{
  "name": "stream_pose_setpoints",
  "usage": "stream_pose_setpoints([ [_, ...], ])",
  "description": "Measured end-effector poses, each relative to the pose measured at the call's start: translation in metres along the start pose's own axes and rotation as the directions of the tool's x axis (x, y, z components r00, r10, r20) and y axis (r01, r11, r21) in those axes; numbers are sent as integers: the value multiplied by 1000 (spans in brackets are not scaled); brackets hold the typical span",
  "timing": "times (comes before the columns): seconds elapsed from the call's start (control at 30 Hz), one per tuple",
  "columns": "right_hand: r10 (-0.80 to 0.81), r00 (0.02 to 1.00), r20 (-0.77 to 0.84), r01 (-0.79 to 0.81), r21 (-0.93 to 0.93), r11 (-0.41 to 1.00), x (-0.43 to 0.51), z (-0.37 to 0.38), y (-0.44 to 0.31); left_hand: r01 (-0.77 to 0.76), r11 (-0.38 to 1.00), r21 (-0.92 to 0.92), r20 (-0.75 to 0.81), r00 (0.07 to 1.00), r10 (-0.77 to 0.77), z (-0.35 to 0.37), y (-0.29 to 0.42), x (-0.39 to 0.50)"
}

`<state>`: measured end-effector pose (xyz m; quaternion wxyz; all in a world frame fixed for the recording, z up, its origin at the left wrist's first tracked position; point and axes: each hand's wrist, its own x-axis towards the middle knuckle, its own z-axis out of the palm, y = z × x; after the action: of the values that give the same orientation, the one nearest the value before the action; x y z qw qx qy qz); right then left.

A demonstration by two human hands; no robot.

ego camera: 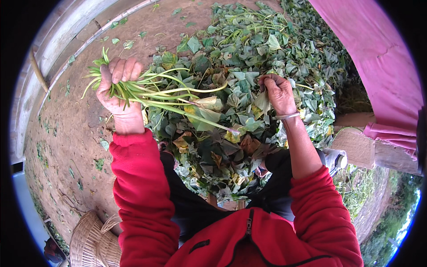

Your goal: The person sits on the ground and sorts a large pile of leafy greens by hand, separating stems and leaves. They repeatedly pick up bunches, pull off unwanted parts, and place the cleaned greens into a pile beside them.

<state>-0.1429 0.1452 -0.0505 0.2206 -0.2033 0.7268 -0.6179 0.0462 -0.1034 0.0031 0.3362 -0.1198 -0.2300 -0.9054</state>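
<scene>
My left hand (pixel 121 80) is closed around a bunch of long green leaf stalks (pixel 163 91). Their short ends stick out to the left of my fist, while the long ends reach right over a heap of lobed green leaves (pixel 233 80). One large yellow-green leaf (pixel 203 116) hangs among the stalks' far ends. My right hand (pixel 277 91) is above the heap, fingers curled in a pinch on a dull green leaf (pixel 263 101). The fingertips themselves are partly hidden. A bangle (pixel 287 115) circles my right wrist.
The leaf heap spreads between my legs and away to the upper right. A pink cloth (pixel 373 56) hangs at the right, above wooden blocks (pixel 353 147). At lower left stands a wicker basket (pixel 95 242). Bare earth (pixel 76 133) with scattered leaves runs along a low wall (pixel 66 36).
</scene>
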Motion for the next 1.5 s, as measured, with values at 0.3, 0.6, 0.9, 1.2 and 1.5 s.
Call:
stream_pose_setpoints([
  [0.3,-276,806,524,333,-16,943,-31,40,-15,-15,998,59,-10,1000,15,3,-15,5],
  [0.6,-379,826,418,478,-162,863,-38,70,-15,0,999,45,-32,999,1,7,-35,9],
  [0.9,-205,862,464,200,62,978,-31,59,-23,38,995,89,-21,999,-36,4,-24,6],
  [1.2,-322,909,265,359,-102,928,-30,61,-18,104,987,119,-16,995,-103,8,-35,5],
  [1.5,-303,887,347,430,-386,816,-22,34,-8,7,998,69,-22,1000,-5,7,-19,6],
])
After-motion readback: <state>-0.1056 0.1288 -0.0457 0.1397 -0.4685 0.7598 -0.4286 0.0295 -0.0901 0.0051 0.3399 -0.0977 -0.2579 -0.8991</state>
